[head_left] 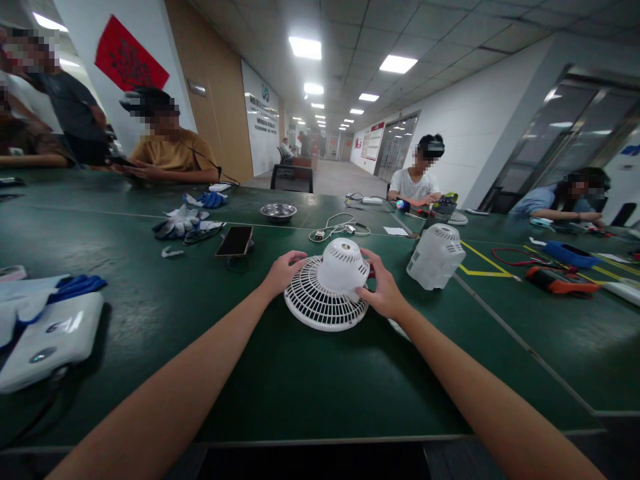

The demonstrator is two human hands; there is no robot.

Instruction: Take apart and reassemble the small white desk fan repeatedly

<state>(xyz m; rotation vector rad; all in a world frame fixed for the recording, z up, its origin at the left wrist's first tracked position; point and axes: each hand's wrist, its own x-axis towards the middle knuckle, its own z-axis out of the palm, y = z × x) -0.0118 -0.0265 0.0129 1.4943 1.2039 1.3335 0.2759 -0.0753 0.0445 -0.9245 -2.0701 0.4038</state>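
Note:
A round white fan grille point(320, 313) lies on the green table in front of me. On top of it sits a white, dome-shaped fan motor housing point(343, 267) with slots around its upper part. My left hand point(284, 275) is closed at the grille's left rim, its fingertips partly hidden. With thumb and fingers, my right hand point(383, 287) grips the right side of the motor housing. A thin pale piece lies partly under my right wrist. To the right stands a white vented plastic housing point(436, 259).
Beyond the grille are a metal bowl point(278, 212), a white cable point(333, 230) and a phone point(235, 241). Gloves point(183, 222) lie at the back left, a white power bank point(55, 340) at the left. A multimeter point(563, 280) is at the right. Several people sit around the table.

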